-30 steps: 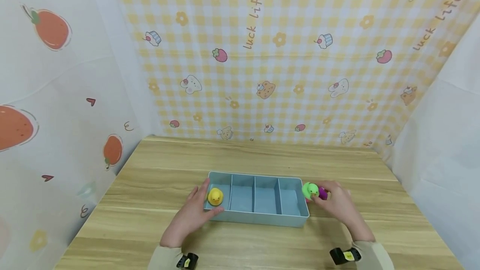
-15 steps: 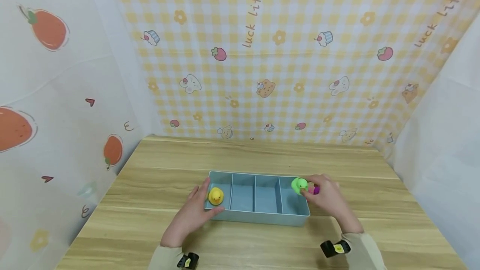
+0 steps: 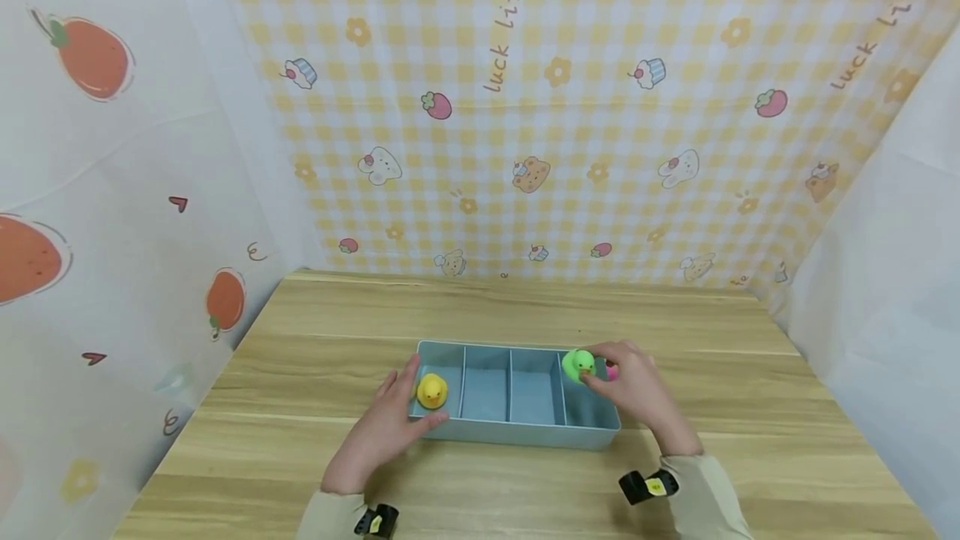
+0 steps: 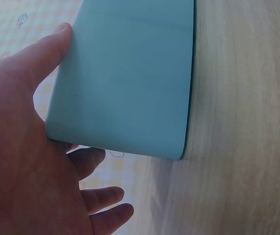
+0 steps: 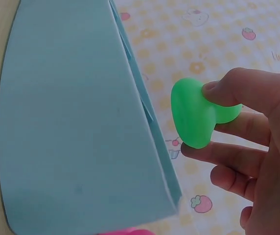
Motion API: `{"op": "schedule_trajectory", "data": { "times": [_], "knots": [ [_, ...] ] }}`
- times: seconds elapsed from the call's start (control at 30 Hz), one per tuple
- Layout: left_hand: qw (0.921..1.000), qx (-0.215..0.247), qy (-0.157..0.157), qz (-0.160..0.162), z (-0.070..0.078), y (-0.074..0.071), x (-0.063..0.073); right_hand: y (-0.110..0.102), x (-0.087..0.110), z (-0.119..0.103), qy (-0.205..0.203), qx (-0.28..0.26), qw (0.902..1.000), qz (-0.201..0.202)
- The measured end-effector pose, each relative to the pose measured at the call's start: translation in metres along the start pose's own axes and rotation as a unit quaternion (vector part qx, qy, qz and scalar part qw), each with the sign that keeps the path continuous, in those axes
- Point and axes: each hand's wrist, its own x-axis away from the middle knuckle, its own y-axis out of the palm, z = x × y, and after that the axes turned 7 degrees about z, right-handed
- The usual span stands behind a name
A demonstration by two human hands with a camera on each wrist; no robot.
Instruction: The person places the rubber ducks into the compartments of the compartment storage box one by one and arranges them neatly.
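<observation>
In the head view a light blue box (image 3: pixel 517 433), divided into several compartments, sits on the wooden table. A yellow rubber duck (image 3: pixel 432 392) lies in its leftmost compartment. My left hand (image 3: pixel 386 432) grips the box's left end, thumb at the front rim; in the left wrist view the thumb (image 4: pixel 57 44) touches the box edge. My right hand (image 3: pixel 633 382) pinches a green rubber duck (image 3: pixel 578 365) between thumb and fingers, above the rightmost compartment. In the right wrist view the green duck (image 5: pixel 194 112) is held above the box's rim.
Something pink (image 3: pixel 612 371) shows just past the box's right end, mostly hidden by my right hand; a pink edge (image 5: pixel 125 232) also shows in the right wrist view. A checked cloth (image 3: pixel 555 215) hangs behind the table (image 3: pixel 517 307), with white cloth at both sides.
My right hand has carried the green duck leftward from beyond the box's right end to above the rightmost compartment. A purple thing seen near that hand earlier is now hidden. My left hand stays put.
</observation>
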Motion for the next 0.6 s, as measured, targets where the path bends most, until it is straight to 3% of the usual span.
{"op": "schedule_trajectory", "data": {
  "times": [0.6],
  "knots": [
    [0.9998,0.0,-0.019,-0.007,0.004,0.0,-0.001,0.019,-0.013,-0.016,-0.018,-0.048,0.9984,-0.025]
  ]
}}
